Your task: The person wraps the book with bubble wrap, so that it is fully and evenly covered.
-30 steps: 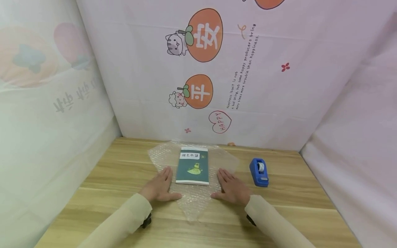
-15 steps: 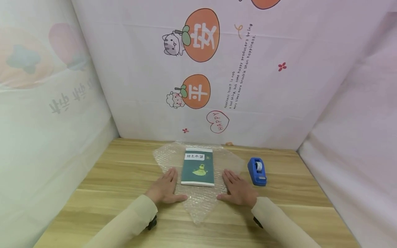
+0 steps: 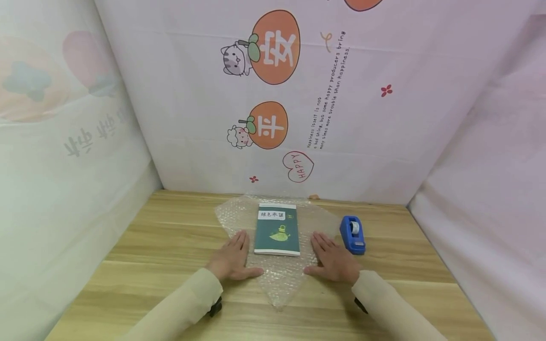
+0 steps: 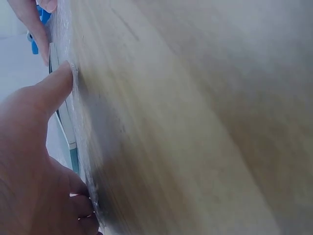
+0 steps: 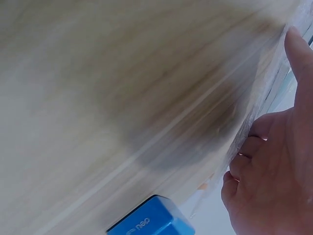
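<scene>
A sheet of bubble wrap (image 3: 277, 279) lay on the wooden surface (image 3: 141, 251), turned so that one corner pointed toward the person, and a dark green book (image 3: 277, 229) lay flat at its middle, cover up, with a white label strip along its far edge. The left hand (image 3: 233, 258) rested palm down on the wrap just left of the book, fingers straight and together, thumb spread toward the near side; it gripped nothing. The right hand (image 3: 334, 260) lay the same way just right of the book, flat and relaxed on the wrap, thumb spread inward, also gripping nothing. Neither hand touched the book in the head view. From the left wrist, the left hand's thumb pressed on the edge of the wrap (image 4: 80, 137), with the book's edge (image 4: 66, 127) seen just past it. From the right wrist, the right hand (image 5: 279, 171) showed its fingers slightly bent against the wrap. A blue tape dispenser (image 3: 352, 235) stood on the surface to the right of the wrap, near the right hand but apart from it. Cream sleeves (image 3: 179, 308) covered both forearms. Behind the surface hung a pale printed cloth (image 3: 384, 142) with orange fruit and small animals.
</scene>
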`<state>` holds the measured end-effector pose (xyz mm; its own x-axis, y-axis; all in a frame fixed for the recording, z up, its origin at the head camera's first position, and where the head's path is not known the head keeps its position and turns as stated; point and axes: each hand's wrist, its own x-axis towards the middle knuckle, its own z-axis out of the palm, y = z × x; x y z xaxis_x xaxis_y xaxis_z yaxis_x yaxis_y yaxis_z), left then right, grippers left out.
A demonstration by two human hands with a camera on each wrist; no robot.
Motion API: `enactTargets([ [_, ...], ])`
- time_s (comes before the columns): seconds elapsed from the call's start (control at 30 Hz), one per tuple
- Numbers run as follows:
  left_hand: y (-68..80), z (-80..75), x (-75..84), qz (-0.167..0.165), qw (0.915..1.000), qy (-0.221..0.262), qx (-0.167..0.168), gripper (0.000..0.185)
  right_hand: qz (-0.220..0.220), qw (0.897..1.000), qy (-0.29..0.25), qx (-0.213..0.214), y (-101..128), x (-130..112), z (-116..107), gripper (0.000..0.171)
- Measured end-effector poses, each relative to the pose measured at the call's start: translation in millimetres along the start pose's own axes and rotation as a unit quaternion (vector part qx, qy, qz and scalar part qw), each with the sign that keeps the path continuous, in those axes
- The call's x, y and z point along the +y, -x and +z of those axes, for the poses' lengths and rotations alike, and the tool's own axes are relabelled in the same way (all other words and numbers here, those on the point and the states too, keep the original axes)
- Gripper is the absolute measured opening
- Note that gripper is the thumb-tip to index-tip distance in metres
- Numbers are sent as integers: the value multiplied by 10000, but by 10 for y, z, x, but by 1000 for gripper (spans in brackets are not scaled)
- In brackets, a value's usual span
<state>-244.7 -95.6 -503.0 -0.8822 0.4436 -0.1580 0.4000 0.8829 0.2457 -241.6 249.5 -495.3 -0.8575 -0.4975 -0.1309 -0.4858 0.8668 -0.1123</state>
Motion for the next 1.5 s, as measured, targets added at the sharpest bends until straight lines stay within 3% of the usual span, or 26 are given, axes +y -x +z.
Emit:
enactTargets([
  [0.23,-6,1,17,36,9999,65,85,116,59,9999,-103,121,88,51,-52,100],
  [0.63,-2,-25,24,57,10000,16,19,114,452,9910,-1154,498,326,216,-126,84],
  [0.83,6,-30,26,64,10000,47,38,114,534,9776,-1908,716,428,256,-186,76],
  [1.0,17,-28,34,82,9999,64,30,114,825,9554,-2650,1012,491,246,-220,70],
  [1.1,15,-22,32,68,9999,82,4,114,1148,9315,-3242,1187,490,235,-217,66],
  [1.2,11,-22,28,49,10000,87,-7,114,1437,8948,-4035,1261,476,225,-213,64],
  [1.4,2,-13,13,59,10000,59,-6,115,1898,8008,-5551,1208,409,222,-176,61],
  [1.5,0,-8,8,63,10000,67,-10,115,2024,7451,-6251,1142,375,230,-140,61],
])
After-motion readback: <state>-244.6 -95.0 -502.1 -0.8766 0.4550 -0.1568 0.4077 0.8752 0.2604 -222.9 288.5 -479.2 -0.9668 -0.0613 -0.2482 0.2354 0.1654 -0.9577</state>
